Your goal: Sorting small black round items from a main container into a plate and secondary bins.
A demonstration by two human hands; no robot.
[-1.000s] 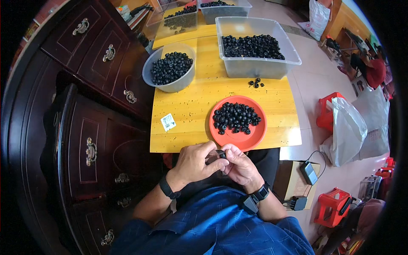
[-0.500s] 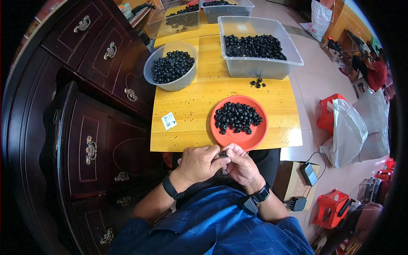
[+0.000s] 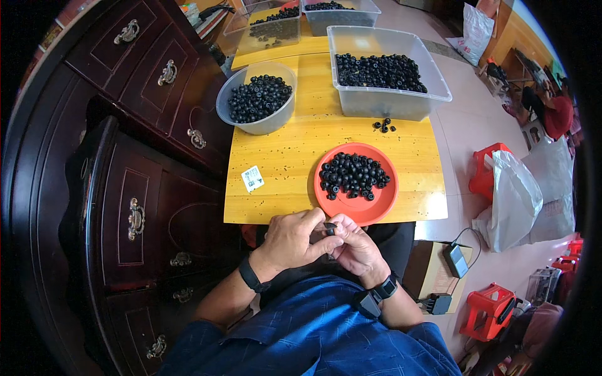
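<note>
My left hand (image 3: 290, 241) and my right hand (image 3: 357, 249) meet just off the table's front edge. Between their fingertips they pinch a small black part (image 3: 330, 227), too covered by fingers to make out fully. Right beyond them stands a round orange-red plate (image 3: 359, 213) at the table edge. On it lies a heap of small black bead-like pieces (image 3: 352, 172), some showing a hole in the middle. A few loose black pieces (image 3: 385, 126) rest on the table behind the plate.
On the yellow table (image 3: 282, 194) are a round clear bowl (image 3: 263, 125) and a rectangular clear bin (image 3: 382, 105), both holding black pieces. A white label (image 3: 253, 178) and dark specks lie there too. Dark drawers (image 3: 135, 188) flank the left; red stools (image 3: 488, 310) and bags (image 3: 511, 200) the right.
The fingers have shifted slightly, and more of the black part shows between them. The table and its contents appear a little lower and further right in view.
</note>
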